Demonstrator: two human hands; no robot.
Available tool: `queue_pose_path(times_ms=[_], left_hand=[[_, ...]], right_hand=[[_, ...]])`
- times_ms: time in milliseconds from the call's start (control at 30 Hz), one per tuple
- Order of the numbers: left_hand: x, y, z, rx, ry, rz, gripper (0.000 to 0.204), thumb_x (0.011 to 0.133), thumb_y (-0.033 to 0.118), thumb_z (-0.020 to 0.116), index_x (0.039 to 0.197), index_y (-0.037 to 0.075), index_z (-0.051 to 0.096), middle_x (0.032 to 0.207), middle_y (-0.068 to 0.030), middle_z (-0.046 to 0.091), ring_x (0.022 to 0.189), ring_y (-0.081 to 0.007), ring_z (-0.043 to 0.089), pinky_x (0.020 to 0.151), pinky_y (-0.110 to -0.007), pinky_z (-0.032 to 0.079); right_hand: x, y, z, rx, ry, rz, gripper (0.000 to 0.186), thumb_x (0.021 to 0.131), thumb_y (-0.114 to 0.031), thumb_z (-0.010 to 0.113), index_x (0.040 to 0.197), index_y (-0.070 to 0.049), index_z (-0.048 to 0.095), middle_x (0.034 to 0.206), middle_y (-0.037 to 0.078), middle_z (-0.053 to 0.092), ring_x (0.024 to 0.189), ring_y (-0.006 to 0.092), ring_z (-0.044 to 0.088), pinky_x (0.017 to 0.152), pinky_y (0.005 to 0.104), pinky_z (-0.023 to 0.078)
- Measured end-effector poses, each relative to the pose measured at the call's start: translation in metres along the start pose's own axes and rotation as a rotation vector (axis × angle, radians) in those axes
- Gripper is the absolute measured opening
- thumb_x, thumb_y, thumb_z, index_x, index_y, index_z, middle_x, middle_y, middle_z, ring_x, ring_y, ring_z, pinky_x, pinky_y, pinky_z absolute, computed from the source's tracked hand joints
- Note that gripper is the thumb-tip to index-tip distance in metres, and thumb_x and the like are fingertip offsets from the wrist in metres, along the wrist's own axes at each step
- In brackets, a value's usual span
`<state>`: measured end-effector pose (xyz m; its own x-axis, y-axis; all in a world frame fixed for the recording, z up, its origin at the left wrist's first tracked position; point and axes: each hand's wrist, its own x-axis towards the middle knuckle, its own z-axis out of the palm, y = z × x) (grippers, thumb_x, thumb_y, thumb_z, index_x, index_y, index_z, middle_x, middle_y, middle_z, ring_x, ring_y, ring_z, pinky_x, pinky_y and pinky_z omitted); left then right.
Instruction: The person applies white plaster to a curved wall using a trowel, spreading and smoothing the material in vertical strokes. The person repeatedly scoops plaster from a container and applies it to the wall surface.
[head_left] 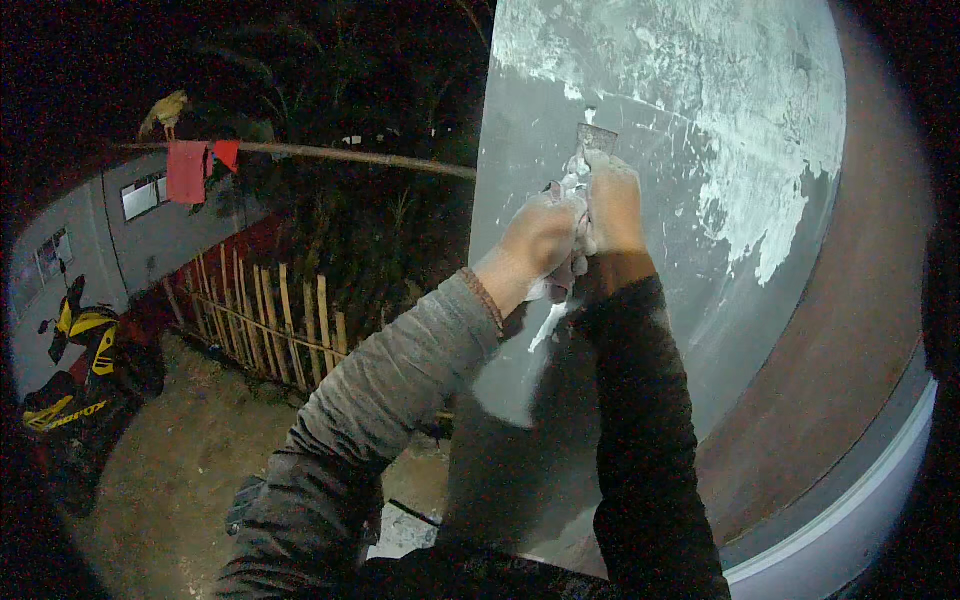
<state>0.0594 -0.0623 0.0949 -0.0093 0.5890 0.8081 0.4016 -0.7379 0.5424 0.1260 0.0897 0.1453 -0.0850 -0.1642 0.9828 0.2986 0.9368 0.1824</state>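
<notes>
In the head view, both hands are raised against a grey wall [560,330] partly coated with white plaster. The left hand [538,237] and the right hand [613,205] are clenched together around the handle of a putty knife [592,143], its flat blade pressed to the wall just below the plaster's lower edge, near the wall's left edge. White paste smears the fingers and handle. Off to the left stand a bamboo fence [270,325], a yellow motorcycle [75,375] and red cloths [188,170] hanging on a pole.
</notes>
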Motion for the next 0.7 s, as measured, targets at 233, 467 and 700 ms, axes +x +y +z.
queue_pose_path(times_ms=[233,467,700], left_hand=[[0.043,-0.002,-0.009,-0.065,0.045,-0.032,0.019,0.097,0.027,0.060,0.101,0.010,0.068,0.083,-0.0063,0.071,0.071,-0.0269,0.069,0.064,-0.041,0.056],[-0.175,-0.146,0.054,0.226,-0.095,-0.213,0.043,0.089,0.024,0.073,0.124,0.000,0.061,0.107,-0.0209,0.071,0.095,-0.0322,0.070,0.086,-0.047,0.056],[-0.498,-0.293,0.071,0.526,-0.456,-0.624,0.042,0.101,0.039,0.059,0.123,0.003,0.064,0.113,-0.0197,0.070,0.100,-0.0348,0.070,0.087,-0.049,0.055]], right_hand=[[0.052,0.012,0.000,0.372,-0.230,0.526,0.029,0.101,-0.022,0.052,0.096,0.000,0.070,0.076,0.018,0.066,0.081,0.0290,0.070,0.071,0.0469,0.052],[-0.211,-0.019,-0.062,0.281,-0.401,0.641,0.038,0.105,-0.034,0.051,0.108,-0.001,0.069,0.096,0.012,0.068,0.084,0.0293,0.063,0.078,0.0437,0.050],[-0.488,-0.120,-0.187,0.636,-0.633,1.729,0.036,0.104,-0.035,0.055,0.109,-0.002,0.069,0.087,0.007,0.066,0.078,0.0190,0.061,0.072,0.0362,0.049]])
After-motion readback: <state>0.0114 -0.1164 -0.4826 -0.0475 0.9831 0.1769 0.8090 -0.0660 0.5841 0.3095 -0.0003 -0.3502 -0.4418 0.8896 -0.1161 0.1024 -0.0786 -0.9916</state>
